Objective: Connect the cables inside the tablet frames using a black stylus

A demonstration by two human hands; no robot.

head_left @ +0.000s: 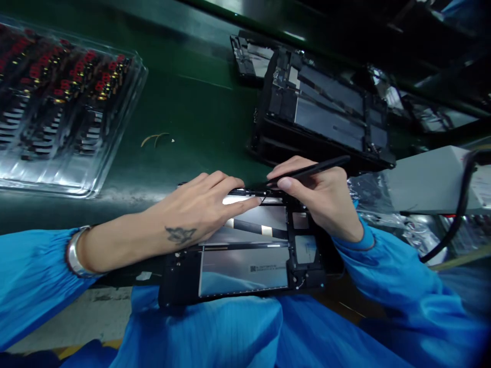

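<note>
An opened tablet [245,266] lies in front of me, its metal-backed screen panel and black frame facing up. My left hand [215,202] lies over its far left part, fingers curled at the far edge and thumb stretched along the inside, gripping the frame. The thumb tip is by a thin black wire [264,198]. My right hand [314,191] pinches slim black tweezers [318,167], pointing left. Their tip is close to the tablet's far edge, near my left fingertips; whether it touches the wire I cannot tell.
A clear plastic tray [115,148] of small parts with red and gold pieces stands at the left. Beyond my right hand is a stack of open tablets [326,112]. Rightward are a pale box [429,179] and a black cable [462,204]. Bits of debris [155,137] lie on the green bench.
</note>
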